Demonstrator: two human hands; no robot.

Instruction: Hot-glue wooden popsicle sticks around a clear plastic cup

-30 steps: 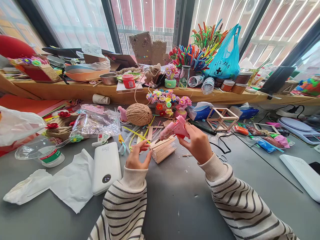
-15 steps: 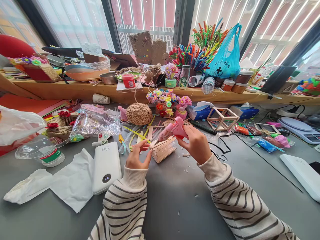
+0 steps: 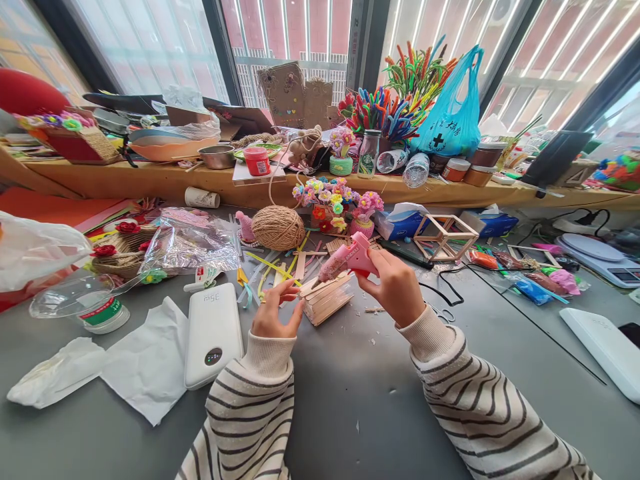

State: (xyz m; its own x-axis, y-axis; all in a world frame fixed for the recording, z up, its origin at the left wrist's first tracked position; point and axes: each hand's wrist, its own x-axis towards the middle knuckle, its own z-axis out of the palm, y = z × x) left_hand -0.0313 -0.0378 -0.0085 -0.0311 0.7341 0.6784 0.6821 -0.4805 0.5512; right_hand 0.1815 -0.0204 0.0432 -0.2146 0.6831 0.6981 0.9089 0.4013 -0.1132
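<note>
A pink hot glue gun point(image 3: 345, 259) is in my right hand point(image 3: 397, 283), with the fingers wrapped round its handle. Its nozzle points down and left, close over the top of a small box made of wooden craft sticks point(image 3: 327, 305). At the box's left corner is my left hand point(image 3: 276, 310), thumb and forefinger against the box's edge; its other fingers are partly hidden. The box rests on the grey table point(image 3: 345, 400), and small wood scraps point(image 3: 374, 309) lie to its right.
Left of my hands lie a white power bank point(image 3: 214, 337) and crumpled tissue point(image 3: 150, 360). Behind stand a twine ball point(image 3: 278, 228) and crocheted flowers point(image 3: 325, 197). Rightward are a stick frame cube point(image 3: 445, 239), scissors point(image 3: 444, 315), a black cord point(image 3: 445, 291) and a scale point(image 3: 597, 257).
The glue gun's nozzle has shifted slightly right along the top of the stick box, my right hand moving with it. My left hand and the box stay where they were.
</note>
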